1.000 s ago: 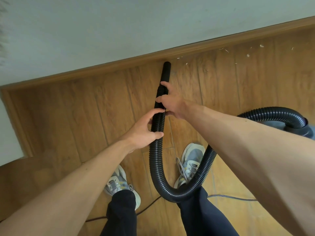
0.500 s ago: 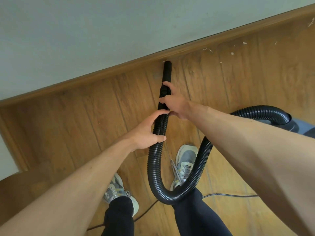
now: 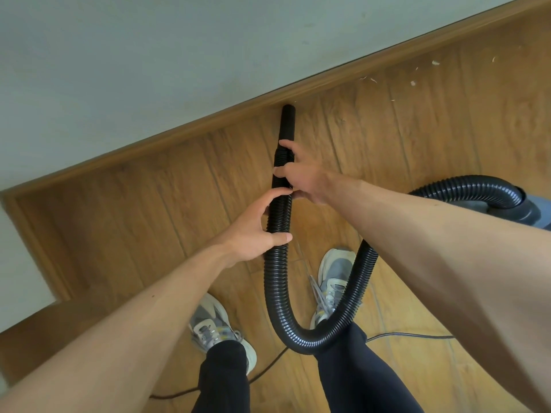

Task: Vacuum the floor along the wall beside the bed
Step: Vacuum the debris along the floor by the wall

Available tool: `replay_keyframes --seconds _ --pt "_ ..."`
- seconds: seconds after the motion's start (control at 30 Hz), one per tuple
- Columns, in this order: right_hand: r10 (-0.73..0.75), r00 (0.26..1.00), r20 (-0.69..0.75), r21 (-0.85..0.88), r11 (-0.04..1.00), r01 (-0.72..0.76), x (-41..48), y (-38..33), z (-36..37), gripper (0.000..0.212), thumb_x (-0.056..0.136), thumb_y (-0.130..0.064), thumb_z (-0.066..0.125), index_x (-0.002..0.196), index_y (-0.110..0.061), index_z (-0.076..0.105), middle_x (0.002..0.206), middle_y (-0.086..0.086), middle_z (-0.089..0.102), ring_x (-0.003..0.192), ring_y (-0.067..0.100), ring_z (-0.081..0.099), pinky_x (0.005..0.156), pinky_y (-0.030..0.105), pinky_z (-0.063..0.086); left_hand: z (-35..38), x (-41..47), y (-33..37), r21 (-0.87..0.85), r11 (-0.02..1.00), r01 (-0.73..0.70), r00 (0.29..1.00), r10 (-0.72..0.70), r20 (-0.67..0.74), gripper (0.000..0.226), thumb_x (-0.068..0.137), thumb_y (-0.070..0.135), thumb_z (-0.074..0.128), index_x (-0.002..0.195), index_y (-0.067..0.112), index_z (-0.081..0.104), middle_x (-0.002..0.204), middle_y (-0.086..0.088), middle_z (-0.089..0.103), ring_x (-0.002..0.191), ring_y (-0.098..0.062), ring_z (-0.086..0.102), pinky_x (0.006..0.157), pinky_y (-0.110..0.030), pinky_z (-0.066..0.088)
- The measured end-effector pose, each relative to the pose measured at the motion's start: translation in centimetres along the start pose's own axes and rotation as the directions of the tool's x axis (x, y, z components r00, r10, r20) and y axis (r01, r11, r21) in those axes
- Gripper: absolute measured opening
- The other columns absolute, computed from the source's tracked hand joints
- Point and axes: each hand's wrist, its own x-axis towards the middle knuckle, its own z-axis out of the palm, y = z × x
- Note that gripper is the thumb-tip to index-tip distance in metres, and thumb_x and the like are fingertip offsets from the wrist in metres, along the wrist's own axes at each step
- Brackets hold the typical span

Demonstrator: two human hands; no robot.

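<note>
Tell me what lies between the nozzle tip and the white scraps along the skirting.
Only bare wood floor along the skirting board, in the head view; the nozzle tip is apart from the white scraps.

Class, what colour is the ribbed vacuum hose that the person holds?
Black: the vacuum hose shows best in the head view, the only view given.

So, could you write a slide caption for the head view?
Left hand and right hand grip the vacuum hose, nozzle at the baseboard, white scraps nearby.

Left hand (image 3: pixel 253 231), right hand (image 3: pixel 301 177) (farther forward), fingers (image 3: pixel 272 194) curled
</note>
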Motion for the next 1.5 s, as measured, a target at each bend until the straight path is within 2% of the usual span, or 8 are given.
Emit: replay_keyframes --seconds 0.13,0.23,0.43,0.73,1.0,1.23,1.37,1.5 --pt "-0.002 1.0 0.004 0.0 1.0 0.002 0.3 -0.4 1.1 0.07 0.094 0.002 0.051 0.149 -0.038 0.032 0.132 0.01 0.049 0.094 0.024 0.059 0.064 0.039 0.057 -0.8 -0.4 -0.2 -0.028 0.998 0.056 0.998 -0.056 -0.03 0.076 0.088 0.01 0.073 0.134 0.06 0.039 0.129 0.011 0.044 0.117 -0.022 0.059 0.072 -0.036 0.062" --pt "0.0 1.0 0.002 0.018 1.0 -0.001 0.4 -0.3 1.2 0.071 0.094 0.003 0.051 0.149 -0.039 0.032 0.133 0.01 0.048 0.096 0.025 0.059 0.067 0.041 0.058 -0.9 -0.3 -0.1 -0.028 0.998 0.058 0.998 -0.059 -0.024 0.075 0.088 0.009 0.073 0.132 0.061 0.04 0.131 0.008 0.045 0.114 -0.023 0.061 0.068 -0.035 0.063" --pt "-0.015 0.999 -0.033 0.052 0.999 0.017 0.2 0.1 -0.4 0.069 0.094 0.002 0.051 0.147 -0.04 0.034 0.133 0.01 0.051 0.1 0.026 0.06 0.067 0.039 0.058 0.3 0.4 0.6 -0.02 1.0 0.019 1.0 -0.019 -0.016 0.075 0.089 0.008 0.072 0.135 0.057 0.039 0.119 0.024 0.043 0.122 -0.023 0.055 0.089 -0.046 0.058" --pt "-0.026 0.999 -0.044 0.1 0.995 0.03 -0.1 0.0 -2.7 0.069 0.094 0.003 0.05 0.147 -0.039 0.034 0.135 0.011 0.048 0.106 0.03 0.059 0.078 0.046 0.058 1.1 1.4 2.6 0.056 0.998 -0.008 1.0 0.007 0.028 0.075 0.089 0.006 0.071 0.14 0.05 0.038 0.116 0.03 0.041 0.12 -0.021 0.055 0.093 -0.04 0.056" --pt "-0.019 0.998 -0.055 0.196 0.98 0.03 -1.5 -0.5 -7.4 0.075 0.097 0.003 0.048 0.154 -0.038 0.021 0.146 0.009 0.043 0.087 0.018 0.059 0.061 0.034 0.055 2.3 3.1 6.0 0.183 0.982 -0.042 0.994 0.023 0.104 0.076 0.09 0.005 0.07 0.14 0.052 0.038 0.116 0.034 0.042 0.115 -0.009 0.055 0.081 -0.017 0.049" --pt "-0.003 0.994 -0.11 0.246 0.969 0.03 -2.7 -0.1 -11.4 0.074 0.097 0.004 0.046 0.154 -0.036 0.021 0.145 0.01 0.043 0.082 0.017 0.058 0.058 0.033 0.053 4.3 4.7 9.0 0.238 0.971 -0.034 0.984 -0.009 0.176 0.076 0.091 0.003 0.069 0.14 0.051 0.038 0.116 0.028 0.044 0.111 -0.009 0.055 0.075 -0.016 0.051" --pt "0.011 0.991 -0.134 0.255 0.967 0.024 -3.3 0.6 -13.5 0.072 0.097 0.002 0.048 0.154 -0.035 0.022 0.126 0.007 0.047 0.084 0.019 0.061 0.055 0.032 0.054 5.5 5.5 9.7 0.254 0.967 -0.026 0.983 -0.022 0.182 0.073 0.091 0.002 0.068 0.138 0.051 0.041 0.118 0.022 0.048 0.113 -0.014 0.056 0.073 -0.018 0.053" --pt "0.02 0.989 -0.15 0.261 0.965 0.02 -3.8 1.1 -14.7 0.071 0.098 -0.001 0.052 0.153 -0.036 0.023 0.132 0.009 0.051 0.086 0.019 0.064 0.053 0.029 0.054 6.7 6.0 10.2 0.254 0.967 -0.002 0.984 -0.043 0.173 0.071 0.091 0.004 0.068 0.136 0.053 0.043 0.121 0.013 0.05 0.108 -0.015 0.058 0.075 -0.025 0.057"
